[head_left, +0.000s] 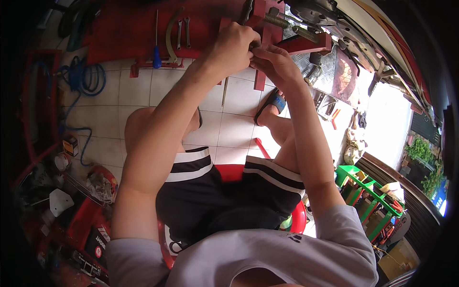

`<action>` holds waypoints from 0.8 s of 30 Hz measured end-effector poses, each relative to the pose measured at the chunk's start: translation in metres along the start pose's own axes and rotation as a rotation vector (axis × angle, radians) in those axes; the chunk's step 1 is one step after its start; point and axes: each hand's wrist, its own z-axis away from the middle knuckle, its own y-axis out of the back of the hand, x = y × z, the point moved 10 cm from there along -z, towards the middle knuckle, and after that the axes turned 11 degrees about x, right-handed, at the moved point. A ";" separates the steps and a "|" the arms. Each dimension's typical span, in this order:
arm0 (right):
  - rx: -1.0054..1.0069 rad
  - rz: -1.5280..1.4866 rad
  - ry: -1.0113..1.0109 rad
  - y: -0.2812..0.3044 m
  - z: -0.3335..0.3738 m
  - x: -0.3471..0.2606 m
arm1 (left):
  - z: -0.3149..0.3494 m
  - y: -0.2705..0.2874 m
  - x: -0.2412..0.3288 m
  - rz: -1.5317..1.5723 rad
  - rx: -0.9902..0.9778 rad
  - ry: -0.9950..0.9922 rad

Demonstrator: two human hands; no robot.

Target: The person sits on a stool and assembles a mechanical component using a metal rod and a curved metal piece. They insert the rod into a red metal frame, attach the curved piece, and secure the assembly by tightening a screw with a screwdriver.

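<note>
My left hand (233, 49) is closed, its fingers bent around something that they mostly hide. Just above its knuckles a dark, narrow part (247, 11) sticks up. Close against it, my right hand (279, 68) is closed too, thumb and fingers pinched at a small dark spot between both hands. What they hold is too covered to name. Both hands are at a red metal stand (306, 44) that carries coil springs (277, 20). To the left, a blue-handled screwdriver (157, 58), a curved metal strip (170, 36) and two wrenches (180, 34) lie on a red surface (122, 33).
A blue coiled hose (82, 76) lies on the tiled floor at left. Vehicle parts (354, 28) crowd the upper right. Lower right stands a green tool rack (368, 191). I sit on a red stool (299, 220), sandalled feet (273, 105) below the stand.
</note>
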 end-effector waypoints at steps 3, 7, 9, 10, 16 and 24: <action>-0.049 -0.081 -0.029 -0.013 -0.003 0.002 | 0.000 0.014 -0.010 0.002 0.061 0.013; 0.073 -0.029 0.078 -0.010 -0.010 -0.003 | -0.003 0.037 -0.032 -0.096 0.157 0.151; 0.154 0.009 0.112 -0.002 -0.013 -0.003 | -0.008 0.050 -0.054 -0.230 0.259 0.145; 0.180 0.013 0.104 0.002 -0.020 0.002 | -0.009 0.053 -0.069 -0.234 0.288 0.206; 0.168 0.209 0.127 -0.005 -0.041 0.024 | -0.001 0.026 -0.131 -0.008 0.333 0.581; 0.091 0.275 0.093 -0.025 -0.034 0.040 | 0.009 -0.003 -0.143 0.361 0.280 0.695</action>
